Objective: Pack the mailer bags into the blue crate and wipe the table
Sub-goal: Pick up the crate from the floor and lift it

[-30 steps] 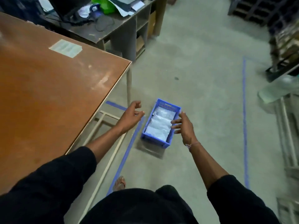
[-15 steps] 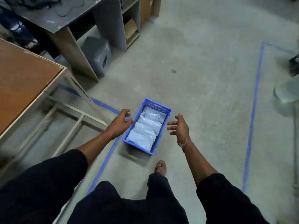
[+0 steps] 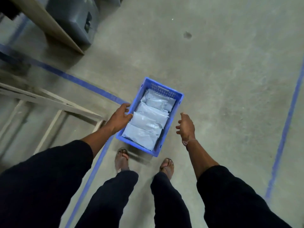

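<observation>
Standing on the concrete floor, head view, one entry per item.

Crate (image 3: 178,102): blue, just ahead of the feet at 12 o'clock, upright on the floor.

Bags (image 3: 148,120): four grey mailer packets counted, overlapping in a row along the crate's length, filling it end to end. None seen outside it.

Left hand (image 3: 120,118): at the crate's 9 o'clock, fingers loosely curled and apart, tips at or just over the left rim; actual contact cannot be told. Holds nothing.

Right hand (image 3: 185,125): at the crate's 3 o'clock, just beside the right wall and clear of it, fingers spread and relaxed, empty.

Floor tape (image 3: 69,76): blue line running from 10 o'clock to the crate's left edge.

Table frame (image 3: 49,102): pale struts at 9 o'clock; the tabletop itself is out of view.

Status, as a judgement: packing looks complete. Wiping cannot be assessed; no cloth is in view, so that part probably remains.
</observation>
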Tool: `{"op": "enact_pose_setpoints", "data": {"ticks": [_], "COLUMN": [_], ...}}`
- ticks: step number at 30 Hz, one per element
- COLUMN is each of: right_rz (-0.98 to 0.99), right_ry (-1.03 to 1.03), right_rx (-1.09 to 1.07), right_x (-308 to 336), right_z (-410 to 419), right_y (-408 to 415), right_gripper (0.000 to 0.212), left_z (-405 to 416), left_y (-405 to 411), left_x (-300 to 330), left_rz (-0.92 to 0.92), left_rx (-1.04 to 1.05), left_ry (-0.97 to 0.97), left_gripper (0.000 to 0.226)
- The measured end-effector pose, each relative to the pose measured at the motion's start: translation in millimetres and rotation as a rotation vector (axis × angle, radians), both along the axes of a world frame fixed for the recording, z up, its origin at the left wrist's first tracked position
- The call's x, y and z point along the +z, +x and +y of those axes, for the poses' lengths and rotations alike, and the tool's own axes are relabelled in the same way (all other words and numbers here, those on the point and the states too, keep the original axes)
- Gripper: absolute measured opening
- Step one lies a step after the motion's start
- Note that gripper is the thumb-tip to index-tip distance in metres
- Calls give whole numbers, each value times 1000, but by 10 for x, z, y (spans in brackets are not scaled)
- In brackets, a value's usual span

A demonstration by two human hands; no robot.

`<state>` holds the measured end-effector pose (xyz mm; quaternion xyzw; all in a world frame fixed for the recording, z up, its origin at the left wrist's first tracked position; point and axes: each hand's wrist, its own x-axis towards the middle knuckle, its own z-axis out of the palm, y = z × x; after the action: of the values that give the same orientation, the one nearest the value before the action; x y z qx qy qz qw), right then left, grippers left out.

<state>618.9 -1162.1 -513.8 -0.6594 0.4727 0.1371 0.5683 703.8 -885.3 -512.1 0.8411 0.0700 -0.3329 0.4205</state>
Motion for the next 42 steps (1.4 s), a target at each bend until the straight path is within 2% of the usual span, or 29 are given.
{"op": "enact_pose_setpoints", "data": {"ticks": [4, 7, 10, 16, 19, 23, 33, 37, 42], "right_rz": [81, 85, 97, 80, 83, 62, 32, -26, -64], "right_ry": [-96, -111, -110, -210, -290, -341, -359, -382, -428], "right_rx": [84, 101, 105, 211, 236, 289, 300, 351, 407], "right_x": [-1089, -1829, -2403, -2872, -2969, -3018, -2824, -2447, -1663], "right_z": [-19, -37, -22, 125, 146, 126, 37, -71, -219], "right_y": [165, 268, 323, 344, 329, 320, 377, 413, 531], "right_gripper": [54, 63, 60, 66, 77, 92, 96, 94, 94], "left_z": [-38, -36, -43, -94, -81, -73, 5, 27, -7], "left_y": [364, 591, 760, 894, 919, 930, 947, 880, 783], "left_x": [-984, -1697, -2255, -2914, -3068, -3099, -2824, -2458, -1705], "left_rz": [-1, 16, 44, 79, 34, -12, -30, -28, -75], "left_rx": [-65, -126, -197, -277, -304, -370, -419, -391, -336], "left_ry": [85, 123, 162, 230, 303, 369, 350, 321, 274], "left_gripper": [50, 53, 63, 70, 71, 75, 73, 70, 73]}}
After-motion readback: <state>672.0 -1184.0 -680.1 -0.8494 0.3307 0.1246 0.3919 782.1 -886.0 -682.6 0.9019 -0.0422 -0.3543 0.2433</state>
